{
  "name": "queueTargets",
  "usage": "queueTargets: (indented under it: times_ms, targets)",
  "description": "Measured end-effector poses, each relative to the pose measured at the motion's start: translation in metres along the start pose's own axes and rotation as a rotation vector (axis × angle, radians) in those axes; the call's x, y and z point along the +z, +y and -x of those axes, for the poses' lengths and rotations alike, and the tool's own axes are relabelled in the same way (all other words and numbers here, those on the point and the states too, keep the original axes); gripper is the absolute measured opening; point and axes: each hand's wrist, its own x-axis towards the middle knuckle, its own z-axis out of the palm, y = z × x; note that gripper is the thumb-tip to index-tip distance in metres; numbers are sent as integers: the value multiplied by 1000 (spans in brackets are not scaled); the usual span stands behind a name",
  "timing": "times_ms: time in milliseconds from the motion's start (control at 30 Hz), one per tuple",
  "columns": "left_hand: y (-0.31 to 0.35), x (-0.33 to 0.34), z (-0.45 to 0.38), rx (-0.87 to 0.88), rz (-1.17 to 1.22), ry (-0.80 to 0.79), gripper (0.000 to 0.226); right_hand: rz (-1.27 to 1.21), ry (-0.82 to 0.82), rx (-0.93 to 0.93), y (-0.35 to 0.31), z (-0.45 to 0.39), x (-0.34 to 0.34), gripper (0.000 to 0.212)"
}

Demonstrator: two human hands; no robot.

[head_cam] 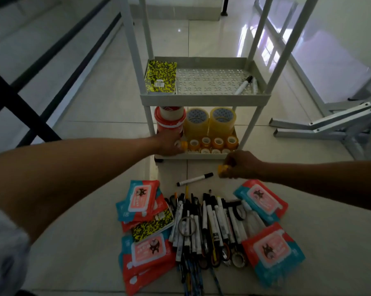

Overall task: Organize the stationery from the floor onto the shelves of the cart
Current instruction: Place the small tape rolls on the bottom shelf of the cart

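Standing on the far side of the tiled floor [84, 107]: the white cart [204, 99], carrying on its middle shelf a yellow-black notebook [161, 76] at the left and a marker [243, 84] at the right. Sitting on the lowest shelf: a red-white roll [170, 120] at the left, two big yellow tape rolls [210, 121] beside it, and a row of small yellow tape rolls [212, 143] along the near edge. Lying on the near floor: red-blue wipe packs [140, 201] on both sides, a pile of pens and markers [203, 223] between them, one single marker [195, 179] a little farther. Reaching into the lowest shelf: the left hand [169, 144], fingers touching a small roll [181, 144] at the left end of the row, grip not clear to see. Hovering just near the cart, above the floor: the right hand [242, 164], fingers curling around a small yellow tape roll [222, 169].
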Motion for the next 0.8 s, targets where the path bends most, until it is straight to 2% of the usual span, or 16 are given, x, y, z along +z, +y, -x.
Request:
queueTargets:
  times_ms: [100,200,300,367,500,600,800]
  targets:
    - [-1,-4,-22,-130,127,66,20,-241,95,-2,-14,-30,-16,38]
    - [-2,7,-41,-242,203,47,45,-320,133,61,-20,-56,-22,34]
    - [-2,24,-56,-337,335,74,47,-379,169,98,-22,-79,-26,24]
    - [-3,35,-64,-432,470,117,49,-359,226,116,-21,-91,-29,28]
    - [-4,48,-79,-515,683,146,42,-242,260,188,-14,-106,-32,48]
    - [-6,55,-84,-562,719,142,51,-277,236,176,-10,-107,-30,52]
    - [-11,63,-86,-637,833,202,47,-261,203,169,-9,-108,-23,41]
